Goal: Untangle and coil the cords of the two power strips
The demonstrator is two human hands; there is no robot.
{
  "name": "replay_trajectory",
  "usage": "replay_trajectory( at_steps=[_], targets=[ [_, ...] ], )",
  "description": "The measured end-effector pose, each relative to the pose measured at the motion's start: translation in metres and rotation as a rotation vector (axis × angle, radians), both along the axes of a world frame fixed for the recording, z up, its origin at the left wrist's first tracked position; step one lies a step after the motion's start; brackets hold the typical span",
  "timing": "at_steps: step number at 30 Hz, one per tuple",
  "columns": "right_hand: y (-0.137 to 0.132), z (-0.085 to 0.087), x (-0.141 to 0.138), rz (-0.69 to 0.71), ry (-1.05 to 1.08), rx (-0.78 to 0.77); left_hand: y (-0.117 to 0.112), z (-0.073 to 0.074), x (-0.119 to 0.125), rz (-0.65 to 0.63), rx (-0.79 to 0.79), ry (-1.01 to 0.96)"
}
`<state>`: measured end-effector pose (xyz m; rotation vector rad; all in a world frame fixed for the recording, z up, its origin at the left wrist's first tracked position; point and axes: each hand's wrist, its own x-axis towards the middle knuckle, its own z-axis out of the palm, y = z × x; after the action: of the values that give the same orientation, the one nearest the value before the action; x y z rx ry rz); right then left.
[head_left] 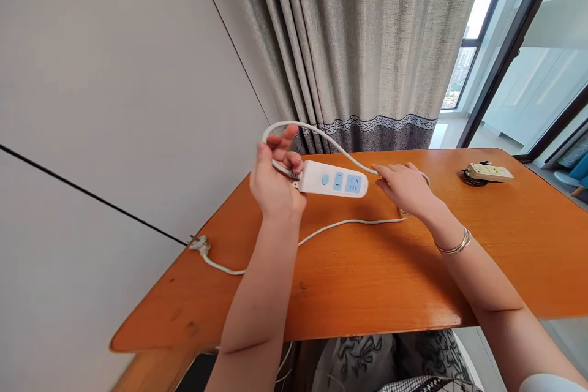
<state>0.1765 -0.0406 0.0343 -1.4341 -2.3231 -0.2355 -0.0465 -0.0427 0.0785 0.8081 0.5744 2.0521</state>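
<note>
A white power strip (310, 179) with light-blue sockets and a round light-blue button is held up over the table by my left hand (274, 177). My left fingers are curled around its cord end, and the thumb presses the white cord (329, 138) into a bend. From there the cord arcs over to my right hand (404, 185), which is closed on it palm down, low above the tabletop. More cord shows past the right knuckles and runs back left along the table to its plug (199, 244), lying near the wall edge.
The orange wooden table (367, 282) meets a pale wall (114, 104) on the left. Toward its far right lies a cream power strip (490, 172) with a black cord. Behind hangs a grey curtain (367, 43), beside a dark-framed glass door (533, 67).
</note>
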Motion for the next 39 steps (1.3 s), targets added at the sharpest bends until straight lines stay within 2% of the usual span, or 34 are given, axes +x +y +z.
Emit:
replay_trajectory(
  at_steps=[3,5,8,11,14,16,19,22,25,28,34,36,39],
  targets=[
    [0.002,0.003,0.009,0.003,0.069,0.204,0.007,-0.001,-0.01,0.112,0.034,0.081],
    [0.001,0.006,0.013,0.027,0.127,0.375,0.01,-0.004,-0.011,0.133,0.036,0.178],
    [-0.007,0.009,0.011,0.109,0.142,0.57,0.012,-0.01,-0.006,0.099,0.039,0.321],
    [-0.019,0.012,0.004,0.244,0.079,0.644,0.01,-0.016,0.003,-0.002,0.052,0.46],
    [-0.028,0.012,-0.005,0.353,0.05,0.643,0.002,-0.02,0.014,-0.147,0.085,0.584],
    [-0.032,0.012,-0.009,0.374,0.08,0.633,-0.005,-0.022,0.022,-0.268,0.085,0.652],
    [-0.035,0.013,-0.011,0.368,0.191,0.609,-0.014,-0.024,0.032,-0.441,0.064,0.721],
    [-0.036,0.014,-0.009,0.348,0.323,0.519,-0.02,-0.026,0.039,-0.545,0.044,0.738],
    [-0.036,0.016,-0.008,0.332,0.427,0.431,-0.024,-0.028,0.042,-0.691,0.03,0.721],
    [-0.034,0.016,-0.008,0.303,0.489,0.416,-0.027,-0.029,0.043,-0.857,0.04,0.752],
    [-0.031,0.017,-0.006,0.306,0.541,0.504,-0.03,-0.027,0.04,-0.928,0.012,0.771],
    [-0.03,0.019,-0.002,0.336,0.569,0.45,-0.032,-0.025,0.04,-0.919,-0.023,0.743],
    [-0.026,0.023,0.006,0.349,0.571,0.235,-0.034,-0.023,0.039,-0.895,-0.054,0.7]
  ],
)
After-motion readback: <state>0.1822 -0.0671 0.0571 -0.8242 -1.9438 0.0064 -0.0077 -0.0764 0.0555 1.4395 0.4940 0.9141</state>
